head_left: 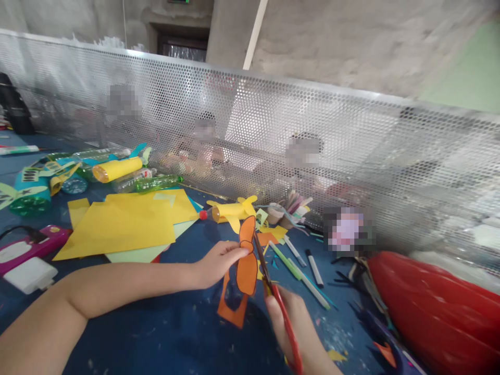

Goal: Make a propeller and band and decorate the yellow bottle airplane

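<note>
Red-handled, dark-bladed scissors [287, 325] sit gripped in the right hand [302, 320] at five o'clock; the left hand [216, 264], at seven, pinches an orange, two-lobed paper cutout [247, 275] at six.

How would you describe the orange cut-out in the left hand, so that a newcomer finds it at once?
Above the blue table, find the red-handled scissors in the right hand. Beside them, the left hand holds the orange cut-out. Its two rounded lobes and dark outline set it apart from the orange scrap below.
</note>
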Tool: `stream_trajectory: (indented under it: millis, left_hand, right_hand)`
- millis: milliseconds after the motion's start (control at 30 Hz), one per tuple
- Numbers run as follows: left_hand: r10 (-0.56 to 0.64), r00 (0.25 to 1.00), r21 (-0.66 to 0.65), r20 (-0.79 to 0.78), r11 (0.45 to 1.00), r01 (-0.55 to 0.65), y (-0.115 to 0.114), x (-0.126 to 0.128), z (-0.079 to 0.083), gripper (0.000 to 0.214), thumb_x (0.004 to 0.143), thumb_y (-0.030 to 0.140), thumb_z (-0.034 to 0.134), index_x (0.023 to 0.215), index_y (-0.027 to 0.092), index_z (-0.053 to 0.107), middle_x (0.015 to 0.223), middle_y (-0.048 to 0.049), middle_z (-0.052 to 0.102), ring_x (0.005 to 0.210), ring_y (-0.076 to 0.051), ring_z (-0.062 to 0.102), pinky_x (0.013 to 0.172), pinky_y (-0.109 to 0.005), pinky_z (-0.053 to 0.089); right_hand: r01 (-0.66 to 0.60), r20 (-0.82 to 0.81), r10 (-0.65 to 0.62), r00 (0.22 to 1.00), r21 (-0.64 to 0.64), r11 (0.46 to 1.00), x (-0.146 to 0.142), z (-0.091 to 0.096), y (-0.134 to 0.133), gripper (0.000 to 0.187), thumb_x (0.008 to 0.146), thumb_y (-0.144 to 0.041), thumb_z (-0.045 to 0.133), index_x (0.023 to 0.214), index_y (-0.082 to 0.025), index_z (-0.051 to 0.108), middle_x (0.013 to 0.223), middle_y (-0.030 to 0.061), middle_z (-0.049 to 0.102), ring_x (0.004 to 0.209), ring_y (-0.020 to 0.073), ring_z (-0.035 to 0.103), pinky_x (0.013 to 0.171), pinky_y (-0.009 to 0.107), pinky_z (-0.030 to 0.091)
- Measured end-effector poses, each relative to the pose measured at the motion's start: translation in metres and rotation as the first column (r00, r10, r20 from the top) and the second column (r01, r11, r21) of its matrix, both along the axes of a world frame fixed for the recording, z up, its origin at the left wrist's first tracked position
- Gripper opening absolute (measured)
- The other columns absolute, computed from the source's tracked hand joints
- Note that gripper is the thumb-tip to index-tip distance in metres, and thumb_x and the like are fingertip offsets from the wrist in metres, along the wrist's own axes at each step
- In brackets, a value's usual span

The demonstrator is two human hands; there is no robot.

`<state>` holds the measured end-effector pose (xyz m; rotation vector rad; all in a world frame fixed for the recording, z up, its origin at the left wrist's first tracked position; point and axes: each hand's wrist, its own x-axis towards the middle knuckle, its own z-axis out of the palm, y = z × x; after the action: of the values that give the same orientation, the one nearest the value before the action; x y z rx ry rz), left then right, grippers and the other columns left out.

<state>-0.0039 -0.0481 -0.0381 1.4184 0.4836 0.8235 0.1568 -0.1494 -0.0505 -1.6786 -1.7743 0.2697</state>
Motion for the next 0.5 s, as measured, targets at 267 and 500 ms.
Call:
stream_trajectory:
  millis: [267,500]
  left_hand:
    - [0.271,0.962,-0.107,0.035,0.958,-0.266,0.036,0.006,-0.012,0.036,0.082,0.051,0.051,0.078,0.016,0.059,0.077,-0.0043,0.064,0.074,-0.02,0.06,0.065,-0.03,0.047]
    - [0.218,0.976,-0.15,-0.012,0.964,-0.217,0.046,0.009,-0.036,0.038,0.08,0.055,0.053,0.083,0.017,0.061,0.084,-0.0053,0.068,0.083,-0.022,0.063,0.072,-0.032,0.05]
  right_hand:
    - [0.267,-0.047,-0.279,0.959,-0.176,0.947,0.012,0.003,0.015,0.049,0.082,-0.061,0.039,0.054,-0.022,0.044,0.05,0.0014,0.058,0.049,0.0173,0.056,0.053,0.027,0.043]
    - [0.207,-0.033,-0.212,0.977,-0.11,0.972,0.003,-0.001,0.014,0.03,0.072,-0.051,0.061,0.077,-0.021,0.057,0.076,0.0062,0.071,0.07,0.023,0.067,0.064,0.029,0.051]
